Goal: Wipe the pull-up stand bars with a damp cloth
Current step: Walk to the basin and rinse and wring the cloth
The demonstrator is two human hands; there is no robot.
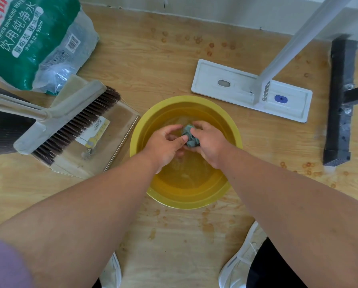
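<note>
The cloth [190,136], a grey-green wad, is held over the middle of the yellow basin [186,199], between both hands. The right hand [210,142] has its fingers curled round the wad from the right and beneath; the left hand [167,143] pinches its left edge with thumb and fingertips. The basin stands on the wooden floor [174,59] and holds water that looks yellowish through the plastic.

To the upper left lies a green and clear shrink-wrapped pack [35,40] of bottles; its print reads "PURIFIED DRINKING WATER", "饮用纯净水" and "12 x 550ml", with a barcode beside. Below it a broom [70,121] with dark bristles rests across a clear dustpan [103,146], which bears a yellow and white sticker with a barcode; the dustpan's edge lies just beside the basin's left rim.

To the upper right a white flat mop head [236,86] lies on the floor, its handle rising toward the top right. Further right is a black bar [340,100] on the floor with bolts in it. White shoes [236,265] show at the bottom edge.
</note>
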